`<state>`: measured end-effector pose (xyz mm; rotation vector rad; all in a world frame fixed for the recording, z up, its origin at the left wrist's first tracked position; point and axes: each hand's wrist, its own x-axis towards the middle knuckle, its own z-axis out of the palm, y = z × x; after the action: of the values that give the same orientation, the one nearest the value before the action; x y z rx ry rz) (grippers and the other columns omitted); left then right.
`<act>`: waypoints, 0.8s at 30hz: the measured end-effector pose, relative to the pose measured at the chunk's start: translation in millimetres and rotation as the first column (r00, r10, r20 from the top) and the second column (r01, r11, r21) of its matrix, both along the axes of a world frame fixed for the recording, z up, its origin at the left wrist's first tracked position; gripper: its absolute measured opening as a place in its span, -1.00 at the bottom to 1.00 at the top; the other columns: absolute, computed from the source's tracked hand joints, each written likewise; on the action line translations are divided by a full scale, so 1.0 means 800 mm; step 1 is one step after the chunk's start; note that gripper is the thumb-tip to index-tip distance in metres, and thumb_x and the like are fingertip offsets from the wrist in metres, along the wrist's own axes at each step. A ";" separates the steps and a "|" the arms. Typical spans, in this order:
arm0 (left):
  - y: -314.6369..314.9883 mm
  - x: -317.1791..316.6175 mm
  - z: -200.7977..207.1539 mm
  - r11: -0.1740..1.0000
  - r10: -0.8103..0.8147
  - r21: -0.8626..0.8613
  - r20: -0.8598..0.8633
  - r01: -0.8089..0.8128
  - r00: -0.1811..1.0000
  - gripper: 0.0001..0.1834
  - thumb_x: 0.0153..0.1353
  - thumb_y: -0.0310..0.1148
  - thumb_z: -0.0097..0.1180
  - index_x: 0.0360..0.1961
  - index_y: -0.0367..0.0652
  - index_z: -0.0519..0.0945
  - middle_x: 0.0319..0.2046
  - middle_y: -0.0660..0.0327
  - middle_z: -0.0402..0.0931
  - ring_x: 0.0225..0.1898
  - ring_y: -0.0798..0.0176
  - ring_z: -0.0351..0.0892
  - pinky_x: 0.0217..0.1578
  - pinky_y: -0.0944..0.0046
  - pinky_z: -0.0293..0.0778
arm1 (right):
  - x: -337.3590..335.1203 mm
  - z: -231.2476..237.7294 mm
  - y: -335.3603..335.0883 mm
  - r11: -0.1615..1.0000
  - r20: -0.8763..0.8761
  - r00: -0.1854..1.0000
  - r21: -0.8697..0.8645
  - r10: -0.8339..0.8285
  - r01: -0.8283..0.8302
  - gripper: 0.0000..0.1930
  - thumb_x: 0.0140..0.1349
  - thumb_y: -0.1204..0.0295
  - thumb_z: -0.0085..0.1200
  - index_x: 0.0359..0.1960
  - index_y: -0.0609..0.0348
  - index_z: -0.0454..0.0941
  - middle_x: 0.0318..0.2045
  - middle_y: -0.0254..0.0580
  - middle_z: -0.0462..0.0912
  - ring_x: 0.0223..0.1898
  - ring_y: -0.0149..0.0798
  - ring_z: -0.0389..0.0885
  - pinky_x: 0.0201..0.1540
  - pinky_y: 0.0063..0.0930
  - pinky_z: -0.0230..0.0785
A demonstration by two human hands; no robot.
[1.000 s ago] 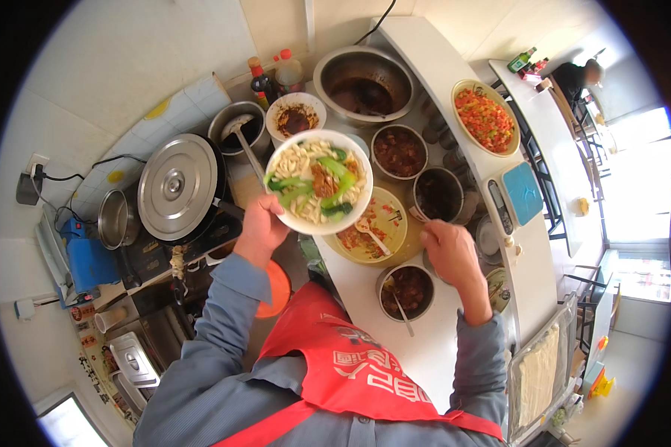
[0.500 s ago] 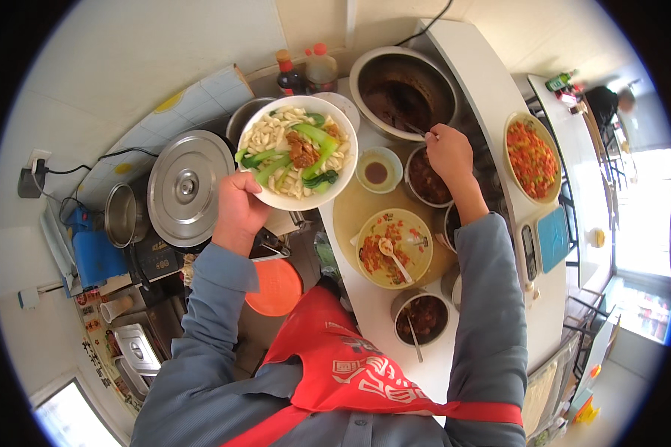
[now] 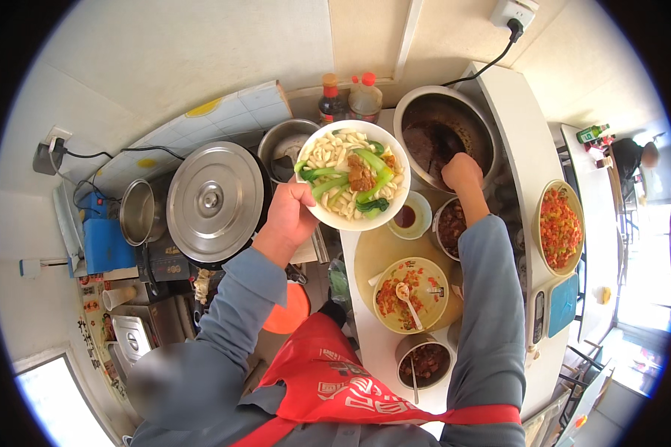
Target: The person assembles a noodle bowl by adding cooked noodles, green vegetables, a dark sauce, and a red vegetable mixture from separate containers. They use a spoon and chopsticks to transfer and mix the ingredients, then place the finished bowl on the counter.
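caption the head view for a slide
Left hand holding a round white bowl of pale noodles and green vegetables, right hand at the rim of a round grey metal basin.

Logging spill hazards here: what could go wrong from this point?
1. The noodle bowl, filled near its rim, is held at one side by the left hand alone; a tilt could spill it.
2. The right hand is at the sauce basin; drips might land in the small bowl beside it.

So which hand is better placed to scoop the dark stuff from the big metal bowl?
Probably the right hand: it's at the near side of the big metal bowl, seemingly gripping a dark ladle. The left hand holds the white bowl.
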<state>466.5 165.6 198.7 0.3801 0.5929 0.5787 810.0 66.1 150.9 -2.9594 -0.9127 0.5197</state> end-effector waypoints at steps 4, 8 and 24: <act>0.011 0.013 -0.008 0.999 -0.037 0.024 -0.048 0.038 0.998 -0.20 -0.21 -0.60 -0.13 0.26 -0.33 0.39 0.13 -0.01 0.51 0.14 -0.09 0.53 0.22 -0.03 0.47 | 0.006 0.005 -0.009 0.979 0.125 0.992 0.196 0.023 -0.048 -0.75 0.16 0.43 0.06 -0.21 0.26 0.70 -0.17 0.21 0.71 -0.09 0.23 0.68 0.00 -0.02 0.53; 0.020 0.027 -0.016 0.997 -0.071 -0.033 -0.066 0.069 0.995 -0.21 -0.23 -0.64 -0.12 0.22 -0.27 0.41 0.09 0.00 0.52 0.06 -0.05 0.59 0.04 -0.03 0.59 | 0.001 0.020 -0.027 0.965 0.189 0.979 0.233 0.072 -0.116 -0.80 0.15 0.46 0.04 -0.27 0.20 0.69 -0.21 0.15 0.71 -0.11 0.22 0.67 -0.04 0.00 0.52; 0.042 0.047 -0.014 0.995 -0.101 -0.013 -0.094 0.100 0.990 -0.32 -0.21 -0.58 -0.10 0.11 -0.42 0.46 0.09 -0.07 0.53 0.13 -0.13 0.54 0.17 -0.13 0.49 | 0.005 -0.001 -0.060 0.919 0.054 0.998 0.394 -0.017 -0.006 -0.85 0.09 0.47 0.08 -0.40 0.19 0.70 -0.37 0.17 0.68 -0.23 0.23 0.67 -0.13 0.04 0.52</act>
<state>504.5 199.0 187.8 0.4284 0.6626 0.4632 813.7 18.2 150.3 -2.6187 -0.8895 0.2173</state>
